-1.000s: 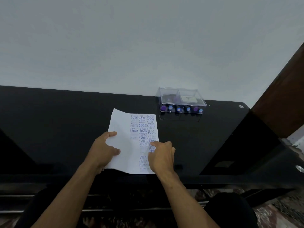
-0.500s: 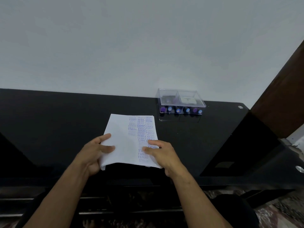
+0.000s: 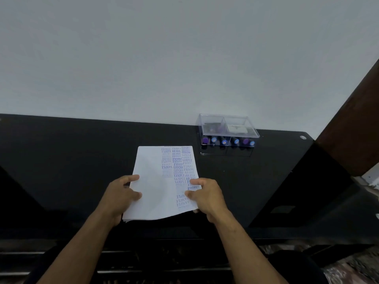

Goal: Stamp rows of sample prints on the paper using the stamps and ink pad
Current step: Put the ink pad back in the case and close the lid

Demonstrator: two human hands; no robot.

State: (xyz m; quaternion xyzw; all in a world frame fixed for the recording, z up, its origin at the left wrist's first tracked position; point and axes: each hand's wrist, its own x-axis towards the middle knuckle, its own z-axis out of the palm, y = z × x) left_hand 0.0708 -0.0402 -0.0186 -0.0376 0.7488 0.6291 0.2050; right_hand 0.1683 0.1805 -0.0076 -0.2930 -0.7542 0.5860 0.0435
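White paper sheets (image 3: 155, 193), a thin stack, sit at the centre of the view on the glossy black bench (image 3: 71, 160), the near edge lifted off the surface and bowed. Purple and blue stamped words, among them SAMPLE, AIR MAIL, AMENDED and FRAGILE, run in crowded rows down the right half of the top sheet; the left half is bare. Left hand (image 3: 119, 198) grips the stack at its 8 o'clock edge, thumb on top and fingers curled beneath. Right hand (image 3: 207, 196) pinches the 4 o'clock edge, forefinger and thumb lying over the printed rows; the other fingers are curled under the sheet.

At 1 o'clock from the paper, apart from it, stands a clear plastic compartment box (image 3: 226, 128) against the pale grey wall (image 3: 164, 58). Its front row holds dark stamps with purple and blue round ends (image 3: 224, 142) facing the viewer. A white rectangular item (image 3: 238, 129) lies in a rear compartment; whether it is the ink pad cannot be told. At 3 o'clock a brown wooden panel (image 3: 352, 130) rises beside the bench end.
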